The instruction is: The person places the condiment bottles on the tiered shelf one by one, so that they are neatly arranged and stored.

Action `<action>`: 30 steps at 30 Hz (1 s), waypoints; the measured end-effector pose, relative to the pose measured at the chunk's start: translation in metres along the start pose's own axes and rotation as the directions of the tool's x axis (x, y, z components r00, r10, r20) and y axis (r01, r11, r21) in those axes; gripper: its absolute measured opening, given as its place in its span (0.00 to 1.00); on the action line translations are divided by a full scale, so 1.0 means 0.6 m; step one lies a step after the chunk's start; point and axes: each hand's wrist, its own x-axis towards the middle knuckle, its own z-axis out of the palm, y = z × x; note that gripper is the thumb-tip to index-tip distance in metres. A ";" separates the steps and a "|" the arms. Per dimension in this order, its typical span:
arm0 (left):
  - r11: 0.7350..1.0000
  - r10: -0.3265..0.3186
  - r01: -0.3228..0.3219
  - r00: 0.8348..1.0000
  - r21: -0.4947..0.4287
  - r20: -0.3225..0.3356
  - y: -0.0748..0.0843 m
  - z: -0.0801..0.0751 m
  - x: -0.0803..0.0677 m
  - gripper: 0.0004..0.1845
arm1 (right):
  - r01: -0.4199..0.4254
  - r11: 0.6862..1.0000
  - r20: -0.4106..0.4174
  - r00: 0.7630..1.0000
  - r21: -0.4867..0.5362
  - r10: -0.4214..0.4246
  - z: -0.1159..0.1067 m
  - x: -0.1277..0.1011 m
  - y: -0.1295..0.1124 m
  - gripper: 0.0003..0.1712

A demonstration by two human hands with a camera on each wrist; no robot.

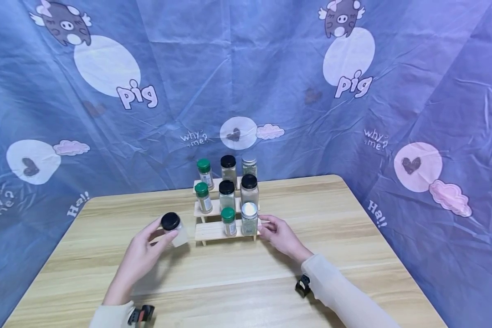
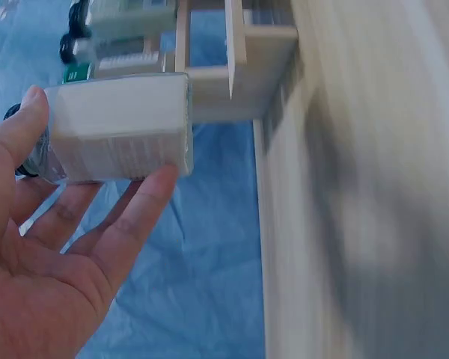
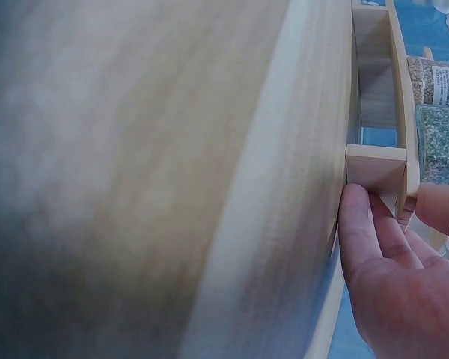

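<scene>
A three-step wooden spice rack (image 1: 213, 231) stands mid-table with several jars on it. My left hand (image 1: 147, 248) holds a black-capped jar of pale powder (image 1: 174, 229) tilted, just left of the rack; in the left wrist view thumb and fingers pinch this jar (image 2: 116, 127). My right hand (image 1: 280, 234) grips the right end of the rack's lowest step, beside a silver-capped jar (image 1: 249, 218). In the right wrist view its fingers (image 3: 363, 232) press the rack's end post (image 3: 376, 170), with a jar of green herbs (image 3: 440, 142) just above.
The rack holds green-capped jars (image 1: 228, 222) and black-capped jars (image 1: 227, 194) on its three steps. The wooden table (image 1: 352, 228) stretches to both sides. A blue printed cloth (image 1: 246, 82) hangs behind and drapes round the table edges.
</scene>
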 end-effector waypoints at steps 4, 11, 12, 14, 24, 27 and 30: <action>0.998 0.042 -0.039 0.998 -0.054 0.054 0.014 0.029 0.031 0.27 | 0.002 1.000 -0.003 1.000 0.003 -0.002 0.000 0.002 0.002 0.26; 0.992 0.068 -0.053 0.989 -0.115 0.130 0.011 0.066 0.063 0.26 | 0.000 1.000 0.003 1.000 0.009 0.000 0.003 0.001 0.002 0.26; 0.991 0.073 -0.057 0.988 -0.118 0.135 0.009 0.069 0.065 0.26 | -0.001 1.000 0.005 1.000 0.009 0.001 0.004 0.001 0.002 0.26; 0.990 0.088 -0.070 0.986 -0.125 0.143 0.005 0.073 0.067 0.26 | 0.001 1.000 0.009 1.000 0.011 -0.001 0.004 0.001 0.002 0.26; 0.987 0.112 -0.096 0.986 -0.129 0.123 0.003 0.082 0.071 0.27 | 0.005 1.000 0.004 1.000 0.001 -0.005 0.004 0.003 0.002 0.26; 0.991 0.067 -0.052 0.992 -0.127 0.111 0.003 0.083 0.070 0.28 | -0.009 1.000 0.002 1.000 0.004 0.009 0.005 0.003 0.003 0.26; 0.994 0.026 -0.015 0.995 -0.111 0.101 0.005 0.083 0.070 0.30 | -0.012 1.000 0.000 1.000 0.002 0.012 0.006 0.002 0.002 0.26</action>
